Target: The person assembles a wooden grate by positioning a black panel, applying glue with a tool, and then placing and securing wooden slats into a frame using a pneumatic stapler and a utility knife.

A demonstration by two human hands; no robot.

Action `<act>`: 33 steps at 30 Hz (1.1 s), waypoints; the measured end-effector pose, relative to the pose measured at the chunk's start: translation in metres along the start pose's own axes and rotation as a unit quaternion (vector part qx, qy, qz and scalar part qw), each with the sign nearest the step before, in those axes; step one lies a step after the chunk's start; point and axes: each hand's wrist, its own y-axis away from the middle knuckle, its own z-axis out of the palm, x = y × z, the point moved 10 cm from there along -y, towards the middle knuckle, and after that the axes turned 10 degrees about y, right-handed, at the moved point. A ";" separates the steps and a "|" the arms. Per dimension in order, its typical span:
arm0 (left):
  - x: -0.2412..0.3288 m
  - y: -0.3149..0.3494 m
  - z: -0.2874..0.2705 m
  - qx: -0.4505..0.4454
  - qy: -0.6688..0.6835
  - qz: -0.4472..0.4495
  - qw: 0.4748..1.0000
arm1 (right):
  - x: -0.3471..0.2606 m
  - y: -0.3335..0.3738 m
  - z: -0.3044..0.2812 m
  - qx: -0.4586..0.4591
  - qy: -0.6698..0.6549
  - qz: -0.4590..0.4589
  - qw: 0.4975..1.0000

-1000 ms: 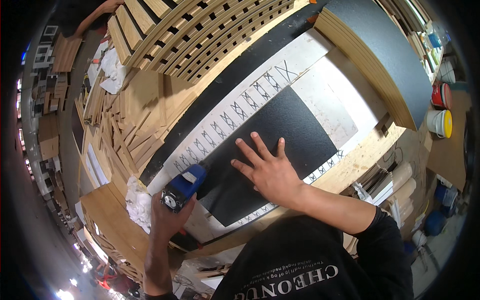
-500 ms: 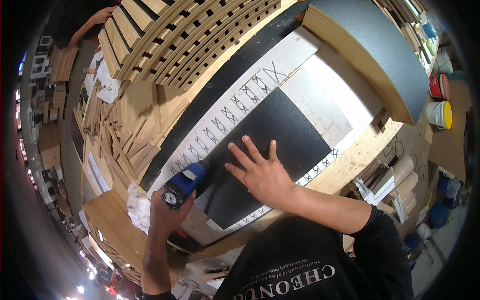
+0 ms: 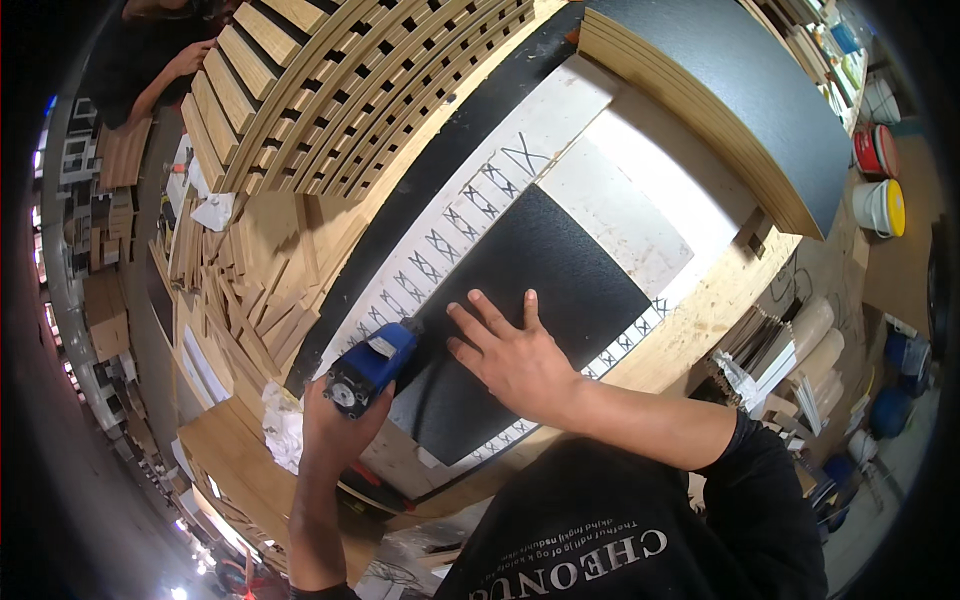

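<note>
My left hand [image 3: 345, 420] is closed around a blue power tool [image 3: 375, 362]; a round metal cap shows at its near end, but whether it is a nailer or a drill I cannot tell. The tool's dark nose hangs over or touches the left long edge of a black textured panel [image 3: 575, 255]. Fingers spread, my right hand [image 3: 525, 370] lies flat on that panel. Along the panel's left side runs a white strip [image 3: 425, 265] marked with hand-drawn crosses, and a narrower marked strip [image 3: 495, 440] borders its right side.
Stacked slatted wood panels [image 3: 340, 100] stand at upper left, with a co-worker's hand [image 3: 190, 58] beside them. Loose wood offcuts [image 3: 265, 310] lie left. A curved stack of dark-topped boards [image 3: 720, 90] sits at upper right, near a yellow-lidded bucket [image 3: 880, 208].
The view has shifted slightly. My left hand has moved the blue tool a little farther up along the panel's left edge. My right hand stays flat on the panel.
</note>
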 end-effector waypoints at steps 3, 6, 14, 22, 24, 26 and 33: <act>0.005 -0.003 0.003 -0.013 -0.007 -0.011 1.000 | 0.000 0.001 0.001 0.005 -0.001 -0.002 1.000; -0.002 -0.002 0.003 -0.023 -0.032 -0.005 0.999 | 0.001 0.003 -0.003 0.018 -0.030 -0.002 0.999; 0.007 -0.012 0.009 -0.038 -0.008 -0.073 0.997 | 0.005 0.010 -0.001 0.054 -0.055 -0.010 0.997; 0.036 -0.021 0.019 -0.044 -0.063 -0.003 0.997 | 0.005 0.013 -0.004 0.074 -0.035 -0.014 0.997; 0.035 -0.023 0.022 -0.046 -0.076 0.005 0.996 | 0.008 0.012 -0.003 0.099 -0.047 -0.005 0.994; 0.035 -0.021 0.020 -0.042 -0.083 0.022 0.995 | 0.006 0.011 -0.002 0.093 -0.041 -0.002 0.995; 0.044 -0.024 0.019 -0.035 -0.064 -0.028 0.997 | 0.006 0.014 -0.001 0.100 -0.055 -0.005 0.993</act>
